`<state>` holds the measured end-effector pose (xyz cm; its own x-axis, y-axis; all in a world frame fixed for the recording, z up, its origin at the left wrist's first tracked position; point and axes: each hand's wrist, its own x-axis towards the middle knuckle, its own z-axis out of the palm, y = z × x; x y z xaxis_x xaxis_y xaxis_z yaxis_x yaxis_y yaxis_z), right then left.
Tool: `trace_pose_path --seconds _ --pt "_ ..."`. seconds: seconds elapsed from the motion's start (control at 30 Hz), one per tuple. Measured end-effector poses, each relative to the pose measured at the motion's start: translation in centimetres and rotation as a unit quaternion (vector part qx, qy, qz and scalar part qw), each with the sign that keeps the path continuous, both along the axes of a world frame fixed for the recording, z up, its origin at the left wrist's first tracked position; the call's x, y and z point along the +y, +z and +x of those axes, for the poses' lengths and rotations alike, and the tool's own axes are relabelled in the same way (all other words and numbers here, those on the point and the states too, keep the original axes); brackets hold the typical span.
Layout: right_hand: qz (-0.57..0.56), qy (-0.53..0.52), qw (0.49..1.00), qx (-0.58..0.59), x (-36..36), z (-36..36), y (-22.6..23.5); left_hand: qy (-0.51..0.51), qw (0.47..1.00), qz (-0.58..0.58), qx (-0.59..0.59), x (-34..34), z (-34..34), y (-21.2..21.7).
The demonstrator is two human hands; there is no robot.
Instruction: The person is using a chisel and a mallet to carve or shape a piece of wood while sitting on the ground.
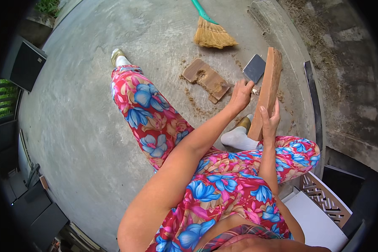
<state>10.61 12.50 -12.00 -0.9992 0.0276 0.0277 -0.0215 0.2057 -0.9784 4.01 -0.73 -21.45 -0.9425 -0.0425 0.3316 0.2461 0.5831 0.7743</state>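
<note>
My left hand is closed on the handle of a cleaver whose flat grey blade rests against the left edge of a reddish-brown wooden plank. The plank stands tilted on end beside my white-socked foot. My right hand grips the plank's lower part from the near side. My legs in red and blue flowered trousers stretch out over the concrete floor.
A flat wooden block with chips and sawdust around it lies on the concrete beyond my hands. A straw broom with a green handle lies farther off. A white seat is at my right. A raised concrete kerb runs along the right.
</note>
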Motion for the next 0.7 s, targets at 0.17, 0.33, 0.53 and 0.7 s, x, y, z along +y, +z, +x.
trace_pose_path --seconds 0.17,0.33,0.53,0.7 --pt "-0.001 -0.002 1.0 0.005 -0.37 0.23 0.13 0.033 0.999 0.016 0.001 -0.2 -0.09 -0.53" --pt "-0.001 0.001 1.0 0.012 -0.23 0.09 -0.11 0.046 0.999 0.016 -0.004 -0.39 -0.14 -0.89" --pt "-0.005 0.005 1.0 0.024 -0.51 0.26 0.8 0.047 0.999 0.019 0.001 -0.19 -0.33 -0.67" --pt "0.018 0.004 0.999 0.036 -0.06 0.68 0.36 0.035 0.999 0.024 -0.002 -0.32 -0.57 -0.74"
